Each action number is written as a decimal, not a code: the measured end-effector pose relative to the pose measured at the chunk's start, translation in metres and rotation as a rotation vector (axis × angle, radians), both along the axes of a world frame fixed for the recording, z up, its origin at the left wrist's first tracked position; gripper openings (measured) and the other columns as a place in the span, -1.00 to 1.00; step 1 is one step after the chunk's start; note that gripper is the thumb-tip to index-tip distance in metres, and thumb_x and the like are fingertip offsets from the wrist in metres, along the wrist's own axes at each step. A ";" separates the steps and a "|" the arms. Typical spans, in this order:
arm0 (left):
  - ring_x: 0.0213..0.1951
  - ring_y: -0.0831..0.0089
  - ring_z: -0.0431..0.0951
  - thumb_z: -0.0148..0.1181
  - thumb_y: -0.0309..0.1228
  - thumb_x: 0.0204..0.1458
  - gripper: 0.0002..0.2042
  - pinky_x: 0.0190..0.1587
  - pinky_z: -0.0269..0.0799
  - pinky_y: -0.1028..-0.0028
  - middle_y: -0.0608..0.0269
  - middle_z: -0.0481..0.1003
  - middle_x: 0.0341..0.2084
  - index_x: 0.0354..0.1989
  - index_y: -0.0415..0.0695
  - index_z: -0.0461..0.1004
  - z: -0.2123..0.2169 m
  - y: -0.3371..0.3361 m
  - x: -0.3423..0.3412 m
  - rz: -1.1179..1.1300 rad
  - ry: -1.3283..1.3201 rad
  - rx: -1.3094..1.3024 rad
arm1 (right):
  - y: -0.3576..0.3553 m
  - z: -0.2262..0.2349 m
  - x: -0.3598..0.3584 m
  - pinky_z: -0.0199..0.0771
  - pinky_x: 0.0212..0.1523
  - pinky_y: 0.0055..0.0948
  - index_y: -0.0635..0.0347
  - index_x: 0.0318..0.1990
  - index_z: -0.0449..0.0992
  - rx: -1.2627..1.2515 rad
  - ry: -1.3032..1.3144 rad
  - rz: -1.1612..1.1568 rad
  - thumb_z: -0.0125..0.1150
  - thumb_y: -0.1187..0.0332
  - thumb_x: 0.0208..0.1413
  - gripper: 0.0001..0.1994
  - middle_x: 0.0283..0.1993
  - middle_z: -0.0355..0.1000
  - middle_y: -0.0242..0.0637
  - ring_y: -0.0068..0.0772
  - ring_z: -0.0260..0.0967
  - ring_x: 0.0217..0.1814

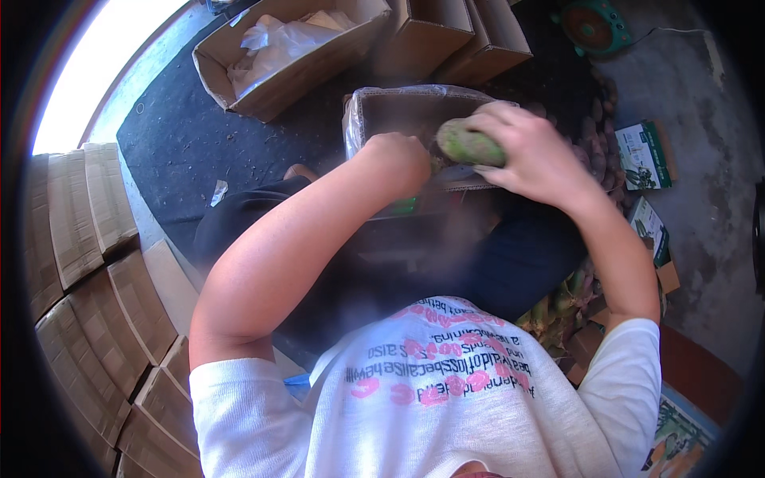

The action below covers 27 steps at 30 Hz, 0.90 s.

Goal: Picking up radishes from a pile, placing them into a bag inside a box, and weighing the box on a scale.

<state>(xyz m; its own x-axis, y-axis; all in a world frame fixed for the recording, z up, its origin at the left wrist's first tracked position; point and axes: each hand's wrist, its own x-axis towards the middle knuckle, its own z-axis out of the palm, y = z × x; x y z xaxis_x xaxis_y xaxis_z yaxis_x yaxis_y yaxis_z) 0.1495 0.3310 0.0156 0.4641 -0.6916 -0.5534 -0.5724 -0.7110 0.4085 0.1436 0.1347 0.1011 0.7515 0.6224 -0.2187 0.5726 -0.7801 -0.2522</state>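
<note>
My right hand (530,151) is wrapped round a thick, oblong green vegetable (468,143) with brownish patches at one end; its exact kind is not clear. It is raised over a cardboard box (378,107) lined with clear plastic, which stands in front of my lap. Close to the vegetable's left end, my left hand (396,166) is closed in a fist above the same box. Its fingers are turned away, so what it grips, if anything, is hidden. Both forearms hide much of the box's inside.
An open carton (279,95) with plastic bags stands at the far left, beside more open cartons (430,40). Stacked closed boxes (96,311) line the left side. At right lie a heap of reddish-purple produce (607,151), printed packets (641,155) and a teal fan-like device (594,28).
</note>
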 end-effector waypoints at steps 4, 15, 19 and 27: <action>-0.11 0.15 0.66 0.14 -0.52 0.01 -0.78 -0.04 0.57 0.30 0.00 0.64 -0.20 -0.21 -0.22 0.66 -0.007 0.007 -0.005 0.011 -0.022 -0.018 | -0.005 -0.095 0.018 0.51 0.10 -0.13 0.16 0.11 0.42 -0.241 0.046 0.042 0.43 0.46 -0.24 -0.38 0.11 0.37 -0.13 0.04 0.38 0.15; -0.10 0.17 0.66 0.13 -0.52 0.05 -0.80 -0.02 0.56 0.33 0.03 0.64 -0.19 -0.22 -0.23 0.66 -0.013 0.021 0.003 -0.063 0.068 0.024 | -0.028 -0.183 0.041 0.49 0.19 -0.19 0.02 0.37 0.30 -0.799 0.261 0.271 0.09 0.52 0.09 -0.39 0.38 0.21 -0.01 0.03 0.33 0.28; -0.11 0.17 0.67 0.12 -0.51 0.06 -0.80 -0.02 0.56 0.33 0.02 0.65 -0.20 -0.22 -0.23 0.66 -0.010 0.017 0.003 -0.081 0.061 0.024 | -0.027 -0.189 0.045 0.48 0.17 -0.17 0.02 0.31 0.39 -0.867 0.405 0.282 0.02 0.48 0.18 -0.50 0.32 0.29 0.00 0.00 0.43 0.20; -0.14 0.15 0.67 0.10 -0.52 0.03 -0.80 -0.04 0.56 0.32 0.01 0.65 -0.27 -0.28 -0.25 0.66 -0.021 0.010 0.001 -0.108 0.046 0.068 | -0.028 -0.180 0.048 0.52 0.11 -0.17 0.23 0.04 0.58 -0.789 0.430 0.180 0.14 0.43 0.14 -0.68 0.16 0.48 -0.12 -0.09 0.48 0.16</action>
<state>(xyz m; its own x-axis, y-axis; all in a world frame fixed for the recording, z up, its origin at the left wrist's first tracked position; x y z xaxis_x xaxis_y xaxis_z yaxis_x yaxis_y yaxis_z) 0.1508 0.3408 -0.0053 0.3621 -0.6963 -0.6197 -0.6293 -0.6731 0.3885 0.1918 0.1071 -0.0792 0.4134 0.2740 -0.8684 0.6824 -0.7246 0.0962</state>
